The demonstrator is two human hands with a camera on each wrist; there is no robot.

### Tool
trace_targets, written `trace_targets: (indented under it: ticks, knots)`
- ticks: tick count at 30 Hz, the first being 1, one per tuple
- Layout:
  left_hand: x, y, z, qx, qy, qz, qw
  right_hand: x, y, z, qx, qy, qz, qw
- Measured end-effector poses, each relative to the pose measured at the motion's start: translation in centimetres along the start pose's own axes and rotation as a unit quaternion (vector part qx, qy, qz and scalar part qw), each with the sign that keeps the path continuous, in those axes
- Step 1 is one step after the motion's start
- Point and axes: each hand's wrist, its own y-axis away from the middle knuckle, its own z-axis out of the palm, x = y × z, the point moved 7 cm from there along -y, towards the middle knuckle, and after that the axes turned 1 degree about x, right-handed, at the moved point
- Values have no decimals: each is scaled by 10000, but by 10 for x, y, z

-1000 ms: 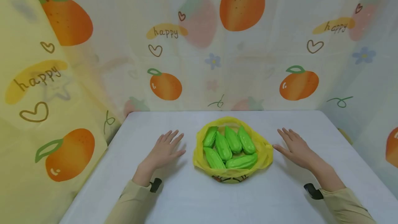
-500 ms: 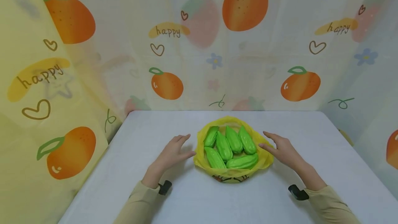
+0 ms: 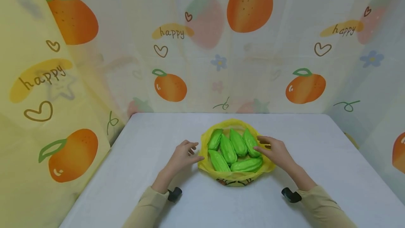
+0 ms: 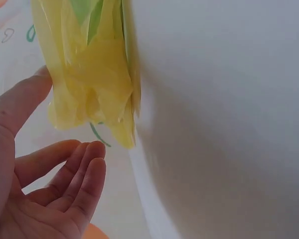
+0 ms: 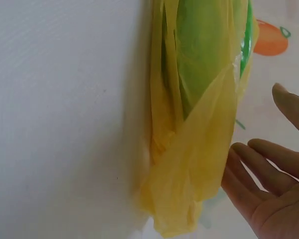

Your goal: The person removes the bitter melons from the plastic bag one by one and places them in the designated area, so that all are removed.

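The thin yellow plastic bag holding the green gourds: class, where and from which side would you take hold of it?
Probably the thin yellow plastic bag is best pinched at its crumpled rim, from both sides. The film lies open and slack around the green gourds, and the left hand and right hand flank it, open.

The head camera looks forward and down over the white table (image 3: 152, 129) from the near edge. Each wrist camera sits close beside its palm, both sharing the yellow plastic bag (image 3: 235, 176) (image 4: 89, 74) (image 5: 189, 164) from opposite sides.
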Motion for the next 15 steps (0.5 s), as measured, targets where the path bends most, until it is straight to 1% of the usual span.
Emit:
trace_targets:
  ticks: [4, 11, 15]
  knots:
    - [0, 0, 4, -8, 118, -39, 9999, 2, -3, 5, -35, -54, 39, 10000]
    - [1, -1, 9, -70, 19, -103, 9999, 8, -7, 13, -219, -41, 235, 9995]
    - [0, -1, 11, -121, 69, -167, 9998, 10, -9, 15, -266, 46, 328, 9991]
